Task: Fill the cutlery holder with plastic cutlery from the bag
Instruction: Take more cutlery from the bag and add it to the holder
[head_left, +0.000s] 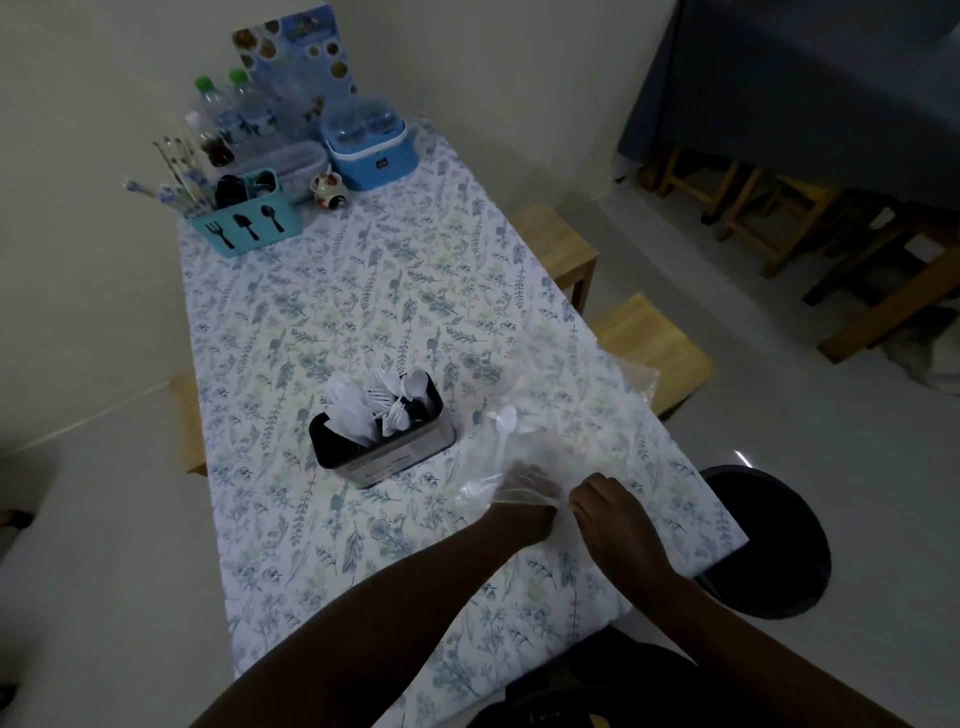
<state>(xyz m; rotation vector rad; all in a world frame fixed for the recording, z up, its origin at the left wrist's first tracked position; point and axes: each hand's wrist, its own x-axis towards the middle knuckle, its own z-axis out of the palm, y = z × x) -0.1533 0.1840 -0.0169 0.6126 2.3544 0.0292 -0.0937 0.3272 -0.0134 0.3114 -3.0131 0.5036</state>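
Observation:
A dark cutlery holder (395, 460) stands mid-table, packed with white plastic forks, spoons and knives (384, 400). To its right lies a clear plastic bag (566, 415) with one white plastic spoon (504, 423) showing through it. My left hand (524, 493) is inside the bag's near mouth, seen through the film; what its fingers hold is unclear. My right hand (605, 506) pinches the bag's near edge just beside it.
A floral tablecloth (332, 322) covers the table. At the far end stand a teal cutlery caddy (244, 223), water bottles (228, 111), a blue container (371, 143) and a small jar (327, 188). Wooden stools (654, 343) and a black bin (769, 540) flank the right edge.

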